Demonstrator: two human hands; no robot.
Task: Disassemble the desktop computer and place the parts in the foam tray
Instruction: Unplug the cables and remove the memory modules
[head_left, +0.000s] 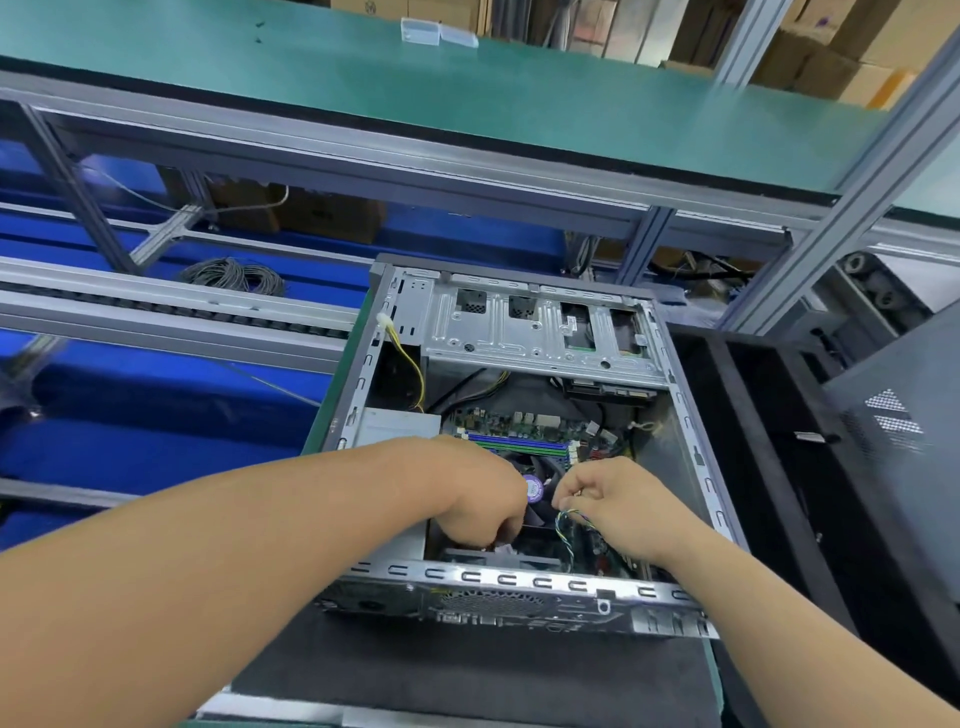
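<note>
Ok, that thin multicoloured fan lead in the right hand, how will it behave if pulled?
Probably floppy: the fan lead curves loosely below the right hand. Likely light and delicate, since its wires look thin. It may snag, as it drops among parts inside the case.

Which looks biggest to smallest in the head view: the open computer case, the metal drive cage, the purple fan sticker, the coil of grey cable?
1. computer case
2. drive cage
3. coil of grey cable, though it lies farther from the camera
4. purple fan sticker
</note>
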